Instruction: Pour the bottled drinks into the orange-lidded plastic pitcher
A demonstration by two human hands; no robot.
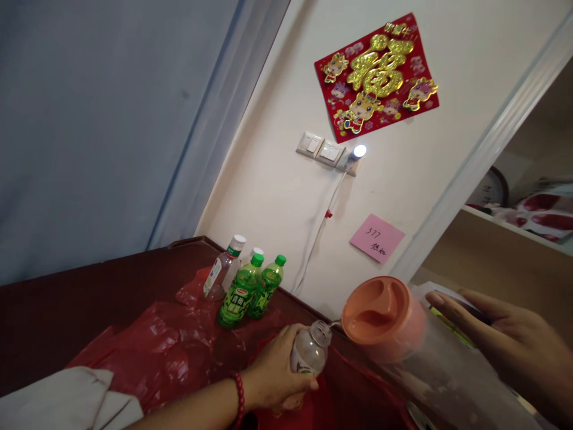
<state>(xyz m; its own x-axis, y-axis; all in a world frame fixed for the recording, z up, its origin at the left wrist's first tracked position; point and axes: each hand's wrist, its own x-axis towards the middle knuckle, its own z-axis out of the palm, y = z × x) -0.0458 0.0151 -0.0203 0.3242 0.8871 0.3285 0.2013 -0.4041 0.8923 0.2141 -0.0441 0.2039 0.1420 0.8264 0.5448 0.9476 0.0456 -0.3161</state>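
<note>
My left hand (274,373), with a red bead bracelet on its wrist, is closed around an uncapped clear plastic bottle (313,349) that leans to the right. My right hand (514,343) grips a translucent water pitcher (441,364) at the right, its handle mostly hidden by the fingers. The pitcher is tipped toward the left, and its orange lid (376,319) faces the bottle. Between the pitcher's spout and the bottle's mouth runs a thin stream of liquid. How full the bottle is I cannot tell.
Two green-capped bottles (239,298) and two white-capped bottles (224,272) stand on the dark red table (58,307), near a crumpled red plastic bag (156,352). Behind is the wall, with a white cord (313,242) and a pink note (377,237). Shelves (505,239) stand right.
</note>
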